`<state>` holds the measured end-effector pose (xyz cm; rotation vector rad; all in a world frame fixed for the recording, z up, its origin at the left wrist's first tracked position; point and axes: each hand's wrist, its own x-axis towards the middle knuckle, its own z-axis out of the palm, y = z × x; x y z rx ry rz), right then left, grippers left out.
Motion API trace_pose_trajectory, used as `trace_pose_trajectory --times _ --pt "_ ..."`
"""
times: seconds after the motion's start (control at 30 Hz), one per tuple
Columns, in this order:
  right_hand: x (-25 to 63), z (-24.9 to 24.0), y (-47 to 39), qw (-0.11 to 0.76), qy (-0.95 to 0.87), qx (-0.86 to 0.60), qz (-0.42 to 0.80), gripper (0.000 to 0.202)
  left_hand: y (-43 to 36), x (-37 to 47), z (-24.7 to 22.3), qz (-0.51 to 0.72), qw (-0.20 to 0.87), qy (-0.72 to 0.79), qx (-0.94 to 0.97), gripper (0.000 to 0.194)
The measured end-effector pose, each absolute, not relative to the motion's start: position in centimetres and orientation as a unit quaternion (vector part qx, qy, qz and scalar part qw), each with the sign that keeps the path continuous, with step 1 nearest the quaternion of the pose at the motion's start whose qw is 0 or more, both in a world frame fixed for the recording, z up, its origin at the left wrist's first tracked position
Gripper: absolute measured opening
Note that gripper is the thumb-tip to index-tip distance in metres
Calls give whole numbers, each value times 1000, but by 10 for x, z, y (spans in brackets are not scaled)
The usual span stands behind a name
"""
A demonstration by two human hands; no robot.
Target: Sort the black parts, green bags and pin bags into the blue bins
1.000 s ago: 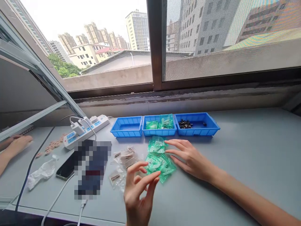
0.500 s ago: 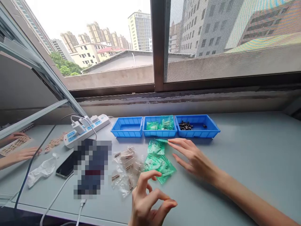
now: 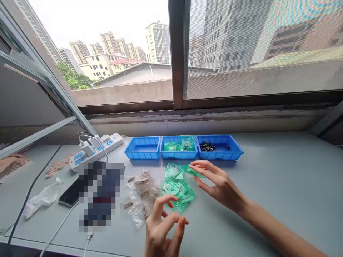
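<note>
My right hand (image 3: 214, 180) reaches over the table with a small green packet (image 3: 192, 170) at its fingertips, the far part hidden behind the fingers. Just left of it lie more green packets, one near the trays (image 3: 174, 171) and an overlapping pile (image 3: 179, 192) closer to me. My left hand (image 3: 166, 225) hovers at the near side of that pile, its fingers curved and apart with nothing between them. Beside it, to the left, clear plastic bags (image 3: 143, 191) with brown, rod-like pieces are spread on the table.
Three blue trays stand along the back: a bare left one (image 3: 143, 157), a middle one (image 3: 179, 155) with green packets, a right one (image 3: 221, 155) with small black parts. Leftward are a power strip (image 3: 93, 151), a phone (image 3: 70, 194), cables and crumpled plastic (image 3: 43, 200). Another person's hand (image 3: 8, 164) shows far left.
The green packet at my right fingertips has turned flatter and come nearer. My left thumb and index finger have shifted slightly. The view has moved a little.
</note>
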<state>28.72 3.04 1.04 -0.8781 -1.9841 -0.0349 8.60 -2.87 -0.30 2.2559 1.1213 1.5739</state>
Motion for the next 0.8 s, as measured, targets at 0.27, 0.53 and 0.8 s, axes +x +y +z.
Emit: trace_pose_trajectory --times 0.27,0.53,0.8 --pt "289 10 31 457 -809 -368 -30 23 -29 88 -4 527 80 375 759 36" --pt "290 10 31 437 -812 -384 -48 22 -30 88 -4 527 89 370 760 32" --pt "291 3 32 415 -772 -472 97 54 -29 91 -2 534 82 390 745 26"
